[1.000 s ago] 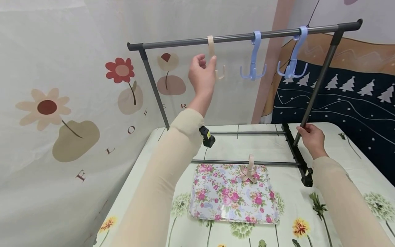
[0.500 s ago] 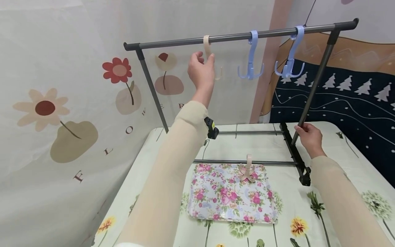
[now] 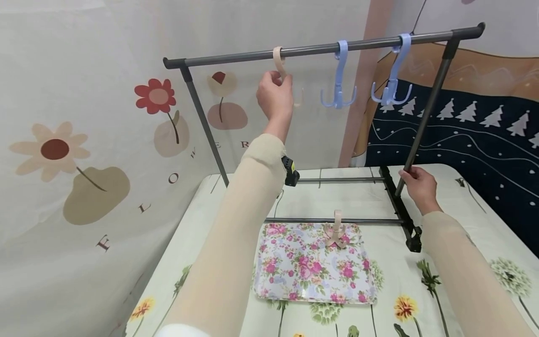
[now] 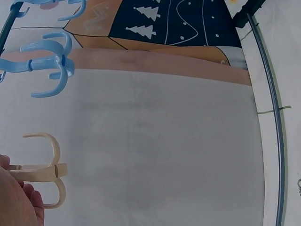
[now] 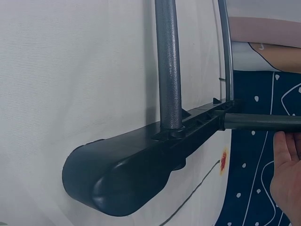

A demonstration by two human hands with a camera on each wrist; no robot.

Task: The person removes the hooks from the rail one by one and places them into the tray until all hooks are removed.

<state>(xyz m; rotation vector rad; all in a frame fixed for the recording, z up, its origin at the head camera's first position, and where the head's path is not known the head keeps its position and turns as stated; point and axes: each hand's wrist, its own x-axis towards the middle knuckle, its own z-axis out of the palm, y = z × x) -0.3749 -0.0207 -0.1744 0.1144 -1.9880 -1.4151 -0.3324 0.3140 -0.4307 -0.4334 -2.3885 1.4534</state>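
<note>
While the cream hook [image 3: 277, 57] is pinched by the left hand [image 3: 275, 99], its top looped over the rail [image 3: 311, 51], the post [image 3: 426, 112] is gripped by the right hand [image 3: 420, 188]. Hanging seems in hand; a gentle release is probably called for next. The hook's middle is hidden by the left fingers; below them, the rack's [image 3: 204, 121] left base is blocked by the sleeve [image 3: 236, 220].

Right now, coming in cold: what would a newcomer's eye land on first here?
Probably the dark rack, with two bright blue hooks on the right part of its top bar. Next, the left hand holding a beige hook on that bar, while the right hand grips the rack's right leg low down. Then the pink-flowered rectangle lying in front.
</note>
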